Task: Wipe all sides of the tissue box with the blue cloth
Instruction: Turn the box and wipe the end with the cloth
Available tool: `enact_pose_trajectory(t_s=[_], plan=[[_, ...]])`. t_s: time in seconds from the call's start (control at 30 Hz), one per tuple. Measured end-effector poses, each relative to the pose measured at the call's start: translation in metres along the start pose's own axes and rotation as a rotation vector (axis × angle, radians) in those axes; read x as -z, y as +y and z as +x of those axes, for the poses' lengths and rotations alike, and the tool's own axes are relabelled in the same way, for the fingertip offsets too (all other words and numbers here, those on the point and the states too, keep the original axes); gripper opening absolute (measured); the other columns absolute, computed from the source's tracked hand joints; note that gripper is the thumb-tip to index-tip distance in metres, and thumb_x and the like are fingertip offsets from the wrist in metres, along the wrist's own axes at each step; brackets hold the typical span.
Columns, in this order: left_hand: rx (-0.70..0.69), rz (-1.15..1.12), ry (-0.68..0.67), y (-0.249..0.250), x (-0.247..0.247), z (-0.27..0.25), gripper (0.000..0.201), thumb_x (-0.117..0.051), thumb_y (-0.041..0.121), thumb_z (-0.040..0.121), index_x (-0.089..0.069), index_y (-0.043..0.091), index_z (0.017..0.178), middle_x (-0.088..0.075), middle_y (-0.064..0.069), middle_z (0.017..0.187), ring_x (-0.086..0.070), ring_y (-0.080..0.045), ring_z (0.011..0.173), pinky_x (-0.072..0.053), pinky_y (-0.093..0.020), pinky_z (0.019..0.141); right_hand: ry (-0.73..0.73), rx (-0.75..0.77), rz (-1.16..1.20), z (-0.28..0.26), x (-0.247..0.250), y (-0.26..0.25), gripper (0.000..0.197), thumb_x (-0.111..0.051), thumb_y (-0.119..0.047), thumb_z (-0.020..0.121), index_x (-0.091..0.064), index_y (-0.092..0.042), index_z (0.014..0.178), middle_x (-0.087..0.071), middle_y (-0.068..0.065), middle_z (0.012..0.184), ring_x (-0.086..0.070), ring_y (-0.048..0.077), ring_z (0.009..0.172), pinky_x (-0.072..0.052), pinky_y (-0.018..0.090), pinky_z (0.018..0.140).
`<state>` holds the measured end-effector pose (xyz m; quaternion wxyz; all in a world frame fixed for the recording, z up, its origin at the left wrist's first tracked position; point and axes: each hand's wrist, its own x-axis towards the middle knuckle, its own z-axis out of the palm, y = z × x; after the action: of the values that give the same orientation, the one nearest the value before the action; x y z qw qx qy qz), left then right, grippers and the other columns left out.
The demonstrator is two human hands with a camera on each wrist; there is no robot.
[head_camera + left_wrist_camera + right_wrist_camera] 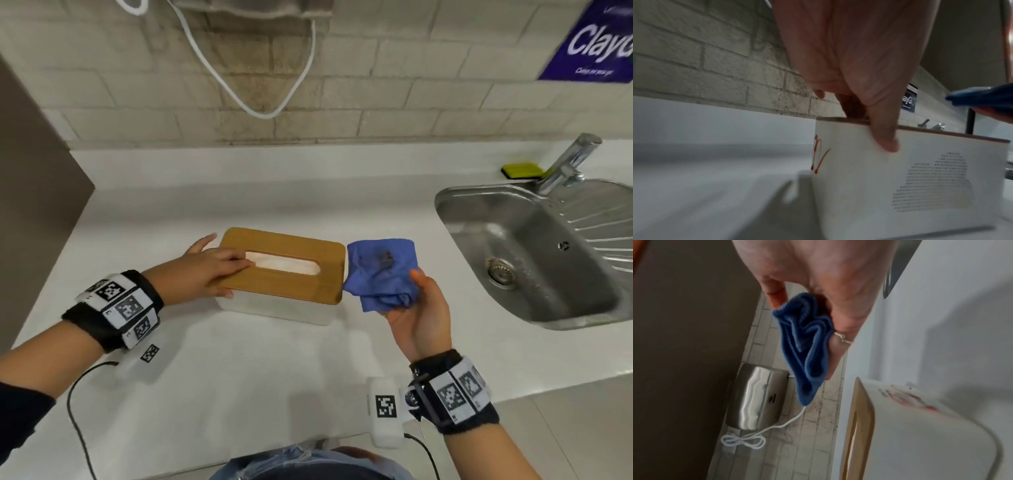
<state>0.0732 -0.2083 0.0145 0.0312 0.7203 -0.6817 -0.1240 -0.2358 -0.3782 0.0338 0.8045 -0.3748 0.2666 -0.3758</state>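
The tissue box (pixel 279 296) has a white body and a wooden lid (pixel 294 277) with a slot, and stands mid-counter. My left hand (pixel 226 270) holds its left end, fingers lying on the lid and thumb (pixel 885 139) down the near wall. Red marks (pixel 818 155) show on the left end wall, and a red smear (pixel 910 399) on the right end wall. My right hand (pixel 411 298) pinches the bunched blue cloth (pixel 380 274) in the air just right of the box, apart from it. The cloth (pixel 807 350) carries a dark stain.
A steel sink (pixel 445 209) with a tap (pixel 568 164) lies to the right, a green sponge (pixel 520 170) behind it. A white device (pixel 385 414) lies near the counter's front edge. On the brick wall hang a steel dryer (pixel 756 399) and a white cable (pixel 239 92).
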Motion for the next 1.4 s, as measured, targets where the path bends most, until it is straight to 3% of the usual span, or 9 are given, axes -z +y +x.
enact_pose_trajectory(t_s=[0.1,0.23,0.4,0.53,0.7,0.83,0.93,1.07,1.4], plan=[[0.123,0.046,0.030,0.005,0.008,0.002,0.061,-0.059,0.019,0.085,-0.033,0.023,0.140,-0.037,0.000,0.146,-0.018,-0.014,0.141,0.017,-0.042,0.110,-0.048,-0.015,0.037,-0.002,0.002,0.001,0.032,-0.041,-0.017,0.081,-0.064,-0.023,0.059,-0.033,-0.006,0.049,-0.036,0.010,0.048,-0.045,0.019,0.054],[0.061,-0.043,0.179,0.066,-0.011,0.018,0.068,-0.060,0.054,0.072,-0.039,0.028,0.131,-0.043,0.002,0.136,-0.031,-0.019,0.134,-0.002,-0.044,0.114,-0.040,-0.029,0.009,-0.003,0.004,0.005,0.052,-0.028,-0.010,0.096,-0.061,-0.021,0.057,-0.035,-0.009,0.044,-0.035,0.008,0.044,-0.043,0.018,0.052],[0.346,-0.012,0.312,0.131,-0.046,0.056,0.093,-0.047,0.084,0.055,-0.048,0.016,0.117,-0.055,-0.003,0.116,-0.049,-0.024,0.110,-0.022,-0.041,0.096,0.071,-0.001,-0.141,0.004,0.020,0.017,0.034,-0.035,-0.028,0.098,-0.054,-0.002,0.109,-0.061,-0.010,0.058,-0.056,0.007,0.056,-0.048,0.025,0.063],[0.416,0.054,0.345,0.138,-0.049,0.070,0.076,-0.040,0.073,0.065,-0.057,0.009,0.101,-0.063,-0.009,0.096,-0.057,-0.029,0.091,-0.023,-0.039,0.081,0.193,0.038,-0.203,0.005,0.027,0.025,0.034,-0.036,-0.037,0.098,-0.054,-0.009,0.106,-0.062,-0.002,0.078,-0.056,0.012,0.071,-0.043,0.028,0.070],[0.369,-0.081,0.563,0.127,-0.022,0.052,0.065,-0.036,0.065,0.075,-0.058,0.013,0.107,-0.062,-0.003,0.108,-0.053,-0.024,0.106,-0.018,-0.034,0.085,0.251,0.149,-0.294,0.006,0.014,0.019,0.015,-0.040,-0.022,0.099,-0.053,-0.015,0.099,-0.057,0.003,0.093,-0.055,0.015,0.081,-0.043,0.027,0.070],[0.293,-0.453,0.687,0.105,0.011,0.034,0.052,-0.034,0.058,0.078,-0.058,0.020,0.105,-0.054,0.011,0.107,-0.047,-0.014,0.106,-0.019,-0.031,0.090,0.133,0.319,-0.502,0.007,-0.025,0.017,0.032,-0.050,-0.041,0.087,-0.056,-0.018,0.109,-0.059,0.004,0.097,-0.055,0.021,0.084,-0.045,0.036,0.069],[0.216,-0.751,0.665,0.088,0.019,0.026,0.034,-0.041,0.052,0.077,-0.058,0.027,0.092,-0.055,0.008,0.095,-0.052,-0.007,0.094,-0.037,-0.025,0.086,-0.041,0.495,-0.704,0.008,-0.060,0.026,0.030,-0.046,-0.040,0.086,-0.056,-0.037,0.115,-0.059,-0.011,0.120,-0.055,0.023,0.107,-0.047,0.044,0.087],[0.203,-1.018,0.619,0.065,0.030,0.018,0.030,-0.046,0.047,0.075,-0.061,0.025,0.089,-0.058,-0.002,0.096,-0.055,-0.006,0.090,-0.041,-0.018,0.081,-0.212,0.732,-1.243,0.019,-0.090,0.048,0.037,-0.043,-0.032,0.090,-0.056,-0.025,0.124,-0.043,0.002,0.144,-0.039,0.027,0.127,-0.030,0.045,0.105],[0.243,-1.180,0.622,0.038,0.040,0.019,0.045,-0.046,0.046,0.075,-0.062,0.007,0.092,-0.064,0.003,0.080,-0.058,-0.006,0.071,-0.045,-0.014,0.066,-0.166,0.763,-1.288,0.027,-0.141,0.061,0.045,-0.027,-0.033,0.093,-0.054,-0.016,0.125,-0.048,0.009,0.137,-0.040,0.032,0.119,-0.031,0.046,0.103]])
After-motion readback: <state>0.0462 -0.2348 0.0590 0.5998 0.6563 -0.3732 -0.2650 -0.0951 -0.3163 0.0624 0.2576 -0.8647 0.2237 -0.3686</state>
